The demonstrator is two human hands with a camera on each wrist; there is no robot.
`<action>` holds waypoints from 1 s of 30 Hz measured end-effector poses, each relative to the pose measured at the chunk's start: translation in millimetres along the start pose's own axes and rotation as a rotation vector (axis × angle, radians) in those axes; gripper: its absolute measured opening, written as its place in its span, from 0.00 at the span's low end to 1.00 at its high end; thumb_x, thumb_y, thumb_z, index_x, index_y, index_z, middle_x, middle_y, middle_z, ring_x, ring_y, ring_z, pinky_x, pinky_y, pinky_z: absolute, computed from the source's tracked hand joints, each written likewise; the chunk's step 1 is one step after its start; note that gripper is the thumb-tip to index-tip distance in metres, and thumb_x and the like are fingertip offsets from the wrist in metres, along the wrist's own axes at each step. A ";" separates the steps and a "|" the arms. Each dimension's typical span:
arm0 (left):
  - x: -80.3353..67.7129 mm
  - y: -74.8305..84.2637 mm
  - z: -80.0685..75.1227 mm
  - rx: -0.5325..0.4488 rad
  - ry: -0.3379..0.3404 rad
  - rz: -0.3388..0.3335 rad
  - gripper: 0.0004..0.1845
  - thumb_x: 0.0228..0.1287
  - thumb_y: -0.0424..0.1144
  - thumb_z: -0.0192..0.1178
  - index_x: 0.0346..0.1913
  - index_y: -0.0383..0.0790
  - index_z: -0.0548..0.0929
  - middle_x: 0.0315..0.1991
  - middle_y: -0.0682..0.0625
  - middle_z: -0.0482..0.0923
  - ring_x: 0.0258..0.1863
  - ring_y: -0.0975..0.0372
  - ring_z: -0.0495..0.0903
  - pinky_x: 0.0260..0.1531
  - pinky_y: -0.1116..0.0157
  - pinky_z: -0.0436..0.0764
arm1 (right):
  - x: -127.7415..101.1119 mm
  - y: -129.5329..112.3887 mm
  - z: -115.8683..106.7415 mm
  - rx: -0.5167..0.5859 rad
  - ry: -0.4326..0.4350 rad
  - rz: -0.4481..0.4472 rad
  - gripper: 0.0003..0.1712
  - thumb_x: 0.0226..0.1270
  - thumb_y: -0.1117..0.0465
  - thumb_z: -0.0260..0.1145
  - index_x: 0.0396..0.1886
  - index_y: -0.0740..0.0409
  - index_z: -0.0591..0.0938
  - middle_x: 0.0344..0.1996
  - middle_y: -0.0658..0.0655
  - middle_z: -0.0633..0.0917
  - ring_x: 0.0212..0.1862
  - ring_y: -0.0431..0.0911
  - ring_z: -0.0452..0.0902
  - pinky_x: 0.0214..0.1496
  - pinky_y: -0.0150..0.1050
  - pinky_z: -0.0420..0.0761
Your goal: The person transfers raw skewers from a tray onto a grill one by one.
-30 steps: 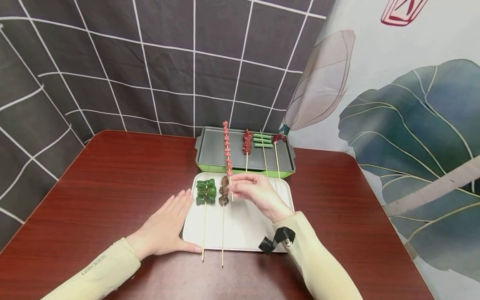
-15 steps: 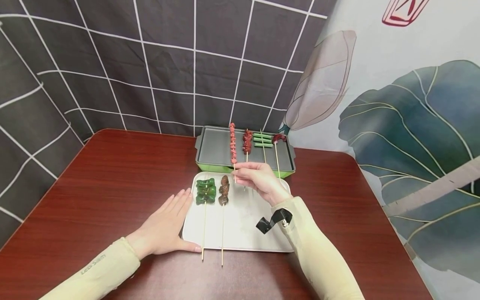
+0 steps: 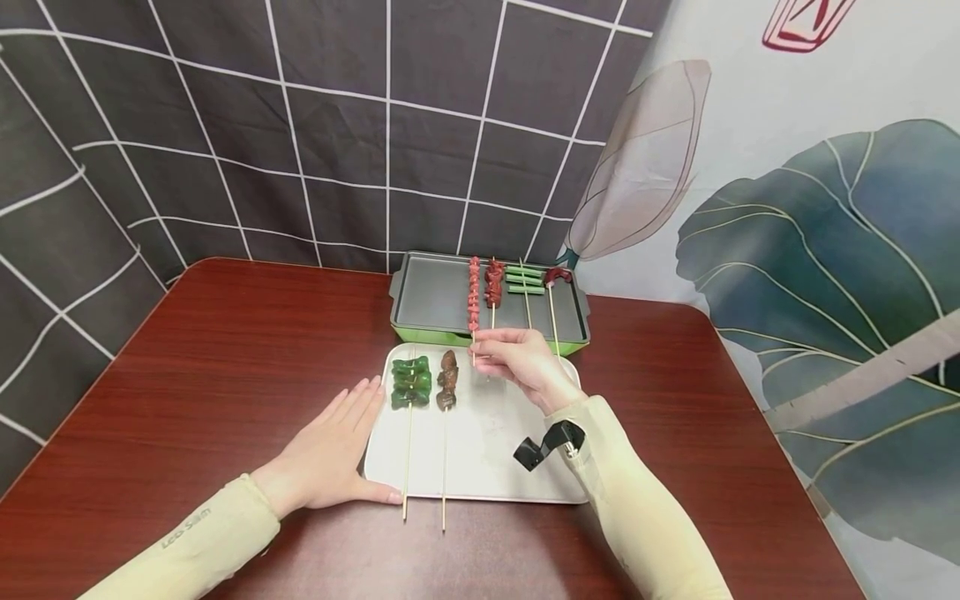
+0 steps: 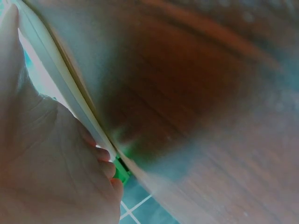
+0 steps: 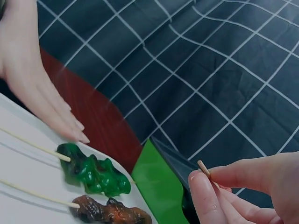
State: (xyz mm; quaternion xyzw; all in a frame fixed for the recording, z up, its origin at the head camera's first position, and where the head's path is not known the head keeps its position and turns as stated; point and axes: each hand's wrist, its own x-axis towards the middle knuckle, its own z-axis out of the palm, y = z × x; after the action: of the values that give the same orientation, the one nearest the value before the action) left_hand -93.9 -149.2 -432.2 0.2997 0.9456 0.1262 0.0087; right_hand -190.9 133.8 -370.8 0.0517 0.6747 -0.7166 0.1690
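Observation:
My right hand (image 3: 525,365) pinches the bare stick of a skewer of small red pieces (image 3: 474,292), whose upper part lies over the left-middle of the grey grill pan (image 3: 429,296). In the right wrist view the stick's end (image 5: 203,167) pokes out between thumb and forefinger. With fingers straight, my left hand (image 3: 330,454) rests against the left edge of the white tray (image 3: 495,458). On that tray lie a green pepper skewer (image 3: 412,383) and a brown skewer of chunks that look like mushroom or meat (image 3: 447,381), their sticks overhanging the front rim.
In the grill pan, right of the held skewer, are a dark red meat skewer (image 3: 493,283), a skewer of green stalks (image 3: 525,281) and one with a curled dark red piece (image 3: 557,275). The pan's green base (image 3: 431,337) stands directly behind the tray on the reddish-brown table (image 3: 285,350).
My right hand has carried the skewer of red pieces away from me and slightly right, from above the tray to the grill pan, lowering it beside the dark red meat skewer. My left hand stays put.

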 end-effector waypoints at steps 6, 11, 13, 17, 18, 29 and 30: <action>-0.2 -0.8 0.8 -0.001 0.002 0.000 0.73 0.48 0.85 0.54 0.75 0.20 0.56 0.76 0.28 0.52 0.76 0.40 0.54 0.74 0.46 0.55 | 1.4 2.7 0.3 -0.115 0.007 -0.009 0.21 0.66 0.73 0.68 0.58 0.77 0.80 0.41 0.67 0.88 0.32 0.42 0.86 0.41 0.35 0.87; -0.1 -0.9 1.0 0.001 0.001 0.001 0.73 0.48 0.85 0.53 0.75 0.20 0.56 0.76 0.28 0.52 0.76 0.40 0.54 0.74 0.46 0.55 | 1.1 3.3 -0.4 -0.154 0.016 -0.011 0.22 0.65 0.72 0.69 0.58 0.76 0.80 0.42 0.69 0.88 0.32 0.42 0.87 0.40 0.35 0.87; -0.1 -1.0 0.9 -0.001 0.000 0.001 0.73 0.48 0.85 0.54 0.75 0.20 0.56 0.76 0.28 0.52 0.76 0.40 0.54 0.74 0.46 0.55 | 0.4 2.7 -0.4 -0.155 0.021 -0.012 0.22 0.65 0.72 0.69 0.58 0.75 0.81 0.42 0.70 0.87 0.32 0.42 0.87 0.40 0.36 0.87; -0.5 -1.2 0.8 -0.005 -0.004 -0.004 0.73 0.48 0.85 0.54 0.75 0.20 0.56 0.77 0.28 0.52 0.76 0.40 0.53 0.74 0.46 0.55 | 0.0 2.3 -1.1 -0.171 0.042 -0.021 0.19 0.64 0.71 0.70 0.55 0.72 0.83 0.42 0.67 0.88 0.32 0.43 0.87 0.40 0.36 0.88; -0.5 -1.2 0.8 -0.006 -0.005 -0.005 0.73 0.48 0.85 0.54 0.75 0.20 0.56 0.77 0.28 0.52 0.76 0.40 0.53 0.74 0.46 0.55 | -0.2 2.3 -1.4 -0.176 0.047 -0.024 0.19 0.64 0.71 0.71 0.54 0.71 0.84 0.41 0.66 0.88 0.32 0.43 0.87 0.40 0.36 0.88; -0.5 -1.3 1.0 -0.009 -0.002 -0.001 0.73 0.48 0.84 0.55 0.75 0.20 0.56 0.77 0.28 0.52 0.76 0.40 0.53 0.74 0.46 0.55 | -14.5 -5.2 -4.7 -0.194 0.034 -0.086 0.19 0.66 0.65 0.73 0.54 0.66 0.86 0.42 0.62 0.89 0.38 0.50 0.89 0.44 0.40 0.88; -0.7 -1.1 0.9 -0.009 -0.001 0.000 0.73 0.48 0.84 0.55 0.75 0.20 0.56 0.77 0.28 0.52 0.76 0.40 0.53 0.74 0.46 0.54 | -16.9 -5.6 -5.0 -0.196 0.029 -0.092 0.19 0.66 0.64 0.73 0.55 0.66 0.86 0.43 0.62 0.89 0.40 0.51 0.89 0.44 0.41 0.88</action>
State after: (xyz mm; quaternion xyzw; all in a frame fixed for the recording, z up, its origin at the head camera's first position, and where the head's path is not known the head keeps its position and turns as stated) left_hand -93.9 -150.3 -433.4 0.2995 0.9451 0.1301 0.0104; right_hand -177.6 141.9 -360.7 0.0143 0.7457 -0.6532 0.1305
